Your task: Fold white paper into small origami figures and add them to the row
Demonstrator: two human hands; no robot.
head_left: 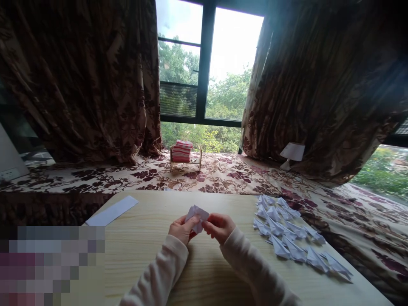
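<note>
A small folded piece of white paper [198, 211] is held up between my two hands, above the middle of the wooden table [146, 259]. My left hand [182, 229] grips its left side, with the thumb laid across the front. On the right edge, the fingers of my right hand [219, 226] pinch the paper. Several white folded paper pieces [280, 227] with pointed ends lie in rows on the table to the right. At the far left of the table lies a flat white paper strip [113, 211].
Behind the table runs a ledge with a flowered cover [219, 174]. On it stand a small rack [185, 161] with folded red-and-white striped cloths [182, 151] and a white lamp [292, 151]. Dark patterned curtains [105, 85] flank the window [204, 63]. The lower left is pixelated.
</note>
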